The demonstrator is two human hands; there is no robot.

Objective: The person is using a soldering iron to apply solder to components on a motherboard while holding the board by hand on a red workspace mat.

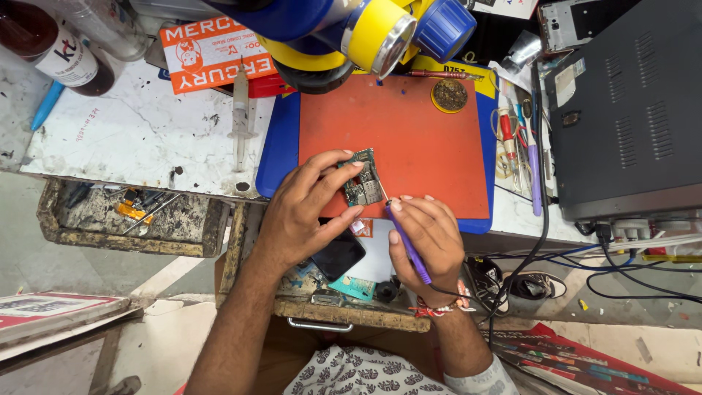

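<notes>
Your left hand [303,208] pinched the light, stiff, probably fragile circuit board [363,178] by its edges over the orange mat [417,139], while your right hand [424,238] gripped a purple tool [406,241].

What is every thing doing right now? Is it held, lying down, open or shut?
Left hand: pinching the circuit board.
Circuit board: held at an angle over the orange mat.
Right hand: gripping the purple tool.
Purple tool: tip touching the board.
Orange mat: lying flat.
Syringe: lying on the white bench top.
Drawer: pulled open.
Dark phone: lying in the drawer, screen dark.
</notes>
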